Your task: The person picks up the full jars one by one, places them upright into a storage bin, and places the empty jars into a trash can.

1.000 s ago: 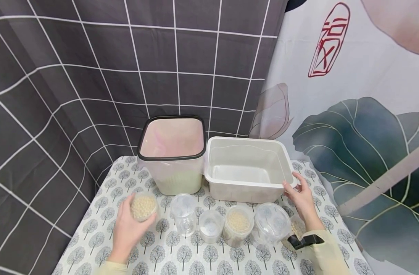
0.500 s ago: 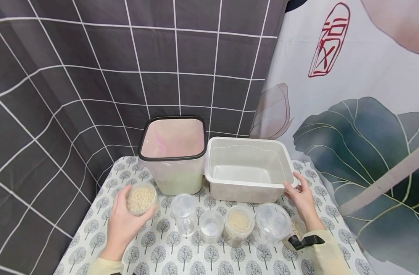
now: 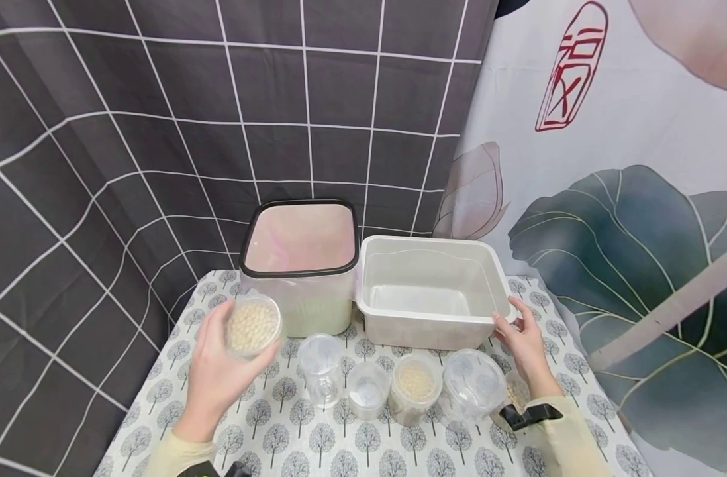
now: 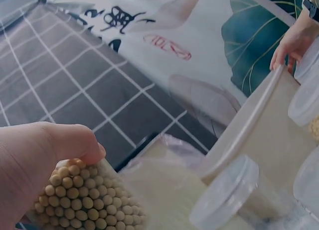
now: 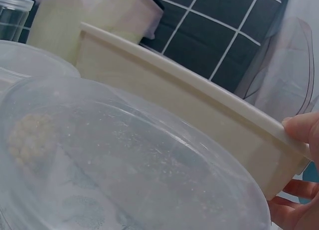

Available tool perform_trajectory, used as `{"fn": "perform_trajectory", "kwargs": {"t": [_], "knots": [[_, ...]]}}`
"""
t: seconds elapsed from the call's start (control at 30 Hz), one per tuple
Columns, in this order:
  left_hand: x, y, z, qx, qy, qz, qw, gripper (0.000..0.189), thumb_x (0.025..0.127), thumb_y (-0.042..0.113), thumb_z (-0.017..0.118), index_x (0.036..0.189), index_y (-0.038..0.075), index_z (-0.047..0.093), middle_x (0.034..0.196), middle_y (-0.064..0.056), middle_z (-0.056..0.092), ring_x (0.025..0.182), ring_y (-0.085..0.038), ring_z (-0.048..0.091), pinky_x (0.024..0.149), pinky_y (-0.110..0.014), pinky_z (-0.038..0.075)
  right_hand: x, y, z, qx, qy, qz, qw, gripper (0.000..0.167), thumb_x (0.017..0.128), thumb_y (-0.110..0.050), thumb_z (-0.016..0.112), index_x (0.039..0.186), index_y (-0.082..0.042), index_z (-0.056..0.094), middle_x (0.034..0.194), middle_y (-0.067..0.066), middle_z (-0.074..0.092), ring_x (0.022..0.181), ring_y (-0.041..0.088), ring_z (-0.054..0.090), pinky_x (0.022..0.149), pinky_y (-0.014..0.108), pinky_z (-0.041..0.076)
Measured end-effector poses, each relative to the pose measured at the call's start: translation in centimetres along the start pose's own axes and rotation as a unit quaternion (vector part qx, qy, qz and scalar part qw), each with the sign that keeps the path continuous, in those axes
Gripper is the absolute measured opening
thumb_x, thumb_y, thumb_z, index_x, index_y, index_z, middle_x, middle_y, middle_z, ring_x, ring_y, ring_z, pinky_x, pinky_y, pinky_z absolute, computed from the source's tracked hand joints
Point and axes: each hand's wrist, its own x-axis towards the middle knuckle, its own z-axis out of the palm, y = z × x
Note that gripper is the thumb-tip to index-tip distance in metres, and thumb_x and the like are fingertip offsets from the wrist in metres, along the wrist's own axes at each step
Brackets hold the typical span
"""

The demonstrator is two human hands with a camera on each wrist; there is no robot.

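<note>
My left hand (image 3: 214,374) grips a clear round jar of soybeans (image 3: 253,324), lifted above the cloth in front of the trash can. In the left wrist view the thumb presses on the jar's edge, and pale round soybeans (image 4: 89,197) fill what shows of it. My right hand (image 3: 526,344) pinches the front right corner of the white plastic bin (image 3: 426,317), thumb on top of the rim and fingers below. The bin stands with nothing visible inside. In the right wrist view a large clear lid (image 5: 144,155) hides part of the bin's side.
The trash can (image 3: 306,305), black-rimmed with a pink liner, stands left of the bin. Before them are a tall clear jar (image 3: 322,371), a small clear jar (image 3: 367,391), a jar of beans (image 3: 412,391), a wide clear jar (image 3: 472,384) and another bean jar (image 3: 516,394) by my right wrist.
My left hand has raised the soybean jar, first slightly left, then back right and farther up. The right hand stays on the bin's corner.
</note>
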Motion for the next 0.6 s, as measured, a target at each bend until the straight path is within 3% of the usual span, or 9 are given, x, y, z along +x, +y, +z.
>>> {"fn": "perform_trajectory", "kwargs": {"t": [0.37,0.6], "knots": [[2.2,2.4,1.6,-0.019,-0.030,0.069,0.9970,0.096,0.053,0.028,0.089,0.131,-0.004,0.043,0.127,-0.017,0.048,0.111,-0.032,0.050,0.088,-0.053,0.044,-0.2,-0.6,0.1,0.000,-0.004,0.006,1.0000,0.077,0.077,-0.057,0.065,0.142,-0.038,0.029,0.113,0.009,0.042,0.091,0.011,0.057,0.074,0.021,0.051],[3.1,3.3,3.3,-0.038,-0.056,0.071,0.9952,0.093,0.055,0.032,0.087,0.131,-0.002,0.044,0.125,-0.015,0.050,0.111,-0.028,0.050,0.091,-0.048,0.042,0.0,-0.2,0.0,0.006,-0.002,0.008,0.9999,0.077,0.077,-0.061,0.063,0.142,-0.038,0.030,0.112,0.010,0.041,0.092,0.014,0.057,0.074,0.021,0.051]]}}
